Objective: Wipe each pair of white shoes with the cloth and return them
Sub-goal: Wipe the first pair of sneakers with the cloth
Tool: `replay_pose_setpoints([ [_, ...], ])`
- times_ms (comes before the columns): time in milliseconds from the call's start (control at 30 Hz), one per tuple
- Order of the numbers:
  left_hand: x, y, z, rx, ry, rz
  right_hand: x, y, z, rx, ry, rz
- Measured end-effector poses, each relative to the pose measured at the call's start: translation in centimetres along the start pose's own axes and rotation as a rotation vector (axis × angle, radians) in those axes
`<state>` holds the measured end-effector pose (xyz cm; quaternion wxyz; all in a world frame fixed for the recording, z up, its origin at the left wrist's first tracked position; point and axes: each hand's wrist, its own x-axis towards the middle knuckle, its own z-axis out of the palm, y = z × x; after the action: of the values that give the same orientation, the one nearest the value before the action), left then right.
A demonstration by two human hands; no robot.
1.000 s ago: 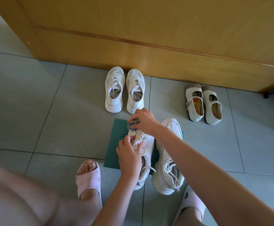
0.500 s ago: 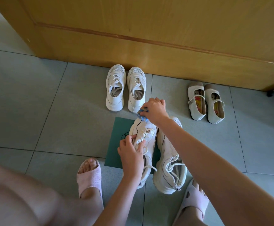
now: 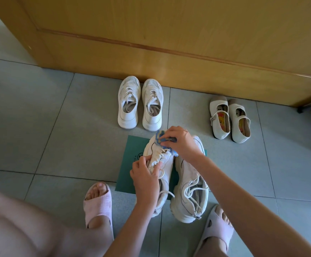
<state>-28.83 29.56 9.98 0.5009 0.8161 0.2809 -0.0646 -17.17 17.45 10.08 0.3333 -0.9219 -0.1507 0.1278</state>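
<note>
Two chunky white sneakers stand on a green mat (image 3: pixel 132 154) in front of me. My left hand (image 3: pixel 144 177) grips the left sneaker (image 3: pixel 157 151) across its laces and tongue. My right hand (image 3: pixel 178 141) holds a blue cloth (image 3: pixel 162 139) and presses it on that sneaker's toe. The right sneaker (image 3: pixel 190 193) stands beside it, untouched, its toe hidden under my right hand. A second pair of white lace-up sneakers (image 3: pixel 140 104) sits by the wooden door. A pair of white strap shoes (image 3: pixel 229 119) sits to the right.
A wooden door (image 3: pixel 169 43) fills the back. Grey floor tiles (image 3: pixel 39 117) spread to the left and right. My feet in pink slippers (image 3: pixel 98 203) are just behind the mat, and my bare knee fills the lower left corner.
My right hand slid the cloth from the tongue area forward to the toe of the left sneaker. My left hand kept its hold on the laces.
</note>
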Motion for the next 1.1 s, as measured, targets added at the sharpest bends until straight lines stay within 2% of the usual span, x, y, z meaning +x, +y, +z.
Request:
replay_pose_setpoints([
  [133,0.1,0.0,0.1,0.000,-0.005,-0.003,-0.1,0.0,0.1,-0.029,-0.023,0.002],
  [333,0.1,0.2,0.0,-0.001,-0.022,-0.015,0.2,1.0,0.2,-0.220,0.176,0.075],
  [500,0.0,-0.1,0.0,0.008,-0.007,0.013,1.3,0.6,-0.5,-0.169,0.313,0.139],
  [567,0.0,-0.2,0.0,0.000,0.006,0.021,1.9,-0.3,-0.8,-0.101,0.261,0.056],
  [633,0.0,-0.3,0.1,-0.004,0.014,0.019,2.2,-1.8,-0.5,-0.084,0.071,-0.047],
  [700,0.1,-0.4,0.3,0.002,0.024,0.014,2.3,-3.2,0.9,-0.162,-0.166,-0.110],
  [767,0.1,-0.3,0.3,0.005,0.036,0.008,2.5,-3.9,2.1,-0.298,-0.299,-0.137],
  [900,0.1,-0.2,0.4,-0.033,0.036,0.008,3.5,-3.5,1.8,-0.534,-0.281,-0.178],
  [1000,0.1,-0.1,0.4,-0.061,0.030,0.003,4.3,-3.0,1.1,-0.589,-0.217,-0.143],
  [1100,-0.1,0.0,0.3,-0.079,0.033,0.000,4.7,-1.9,0.5,-0.561,-0.078,-0.024],
])
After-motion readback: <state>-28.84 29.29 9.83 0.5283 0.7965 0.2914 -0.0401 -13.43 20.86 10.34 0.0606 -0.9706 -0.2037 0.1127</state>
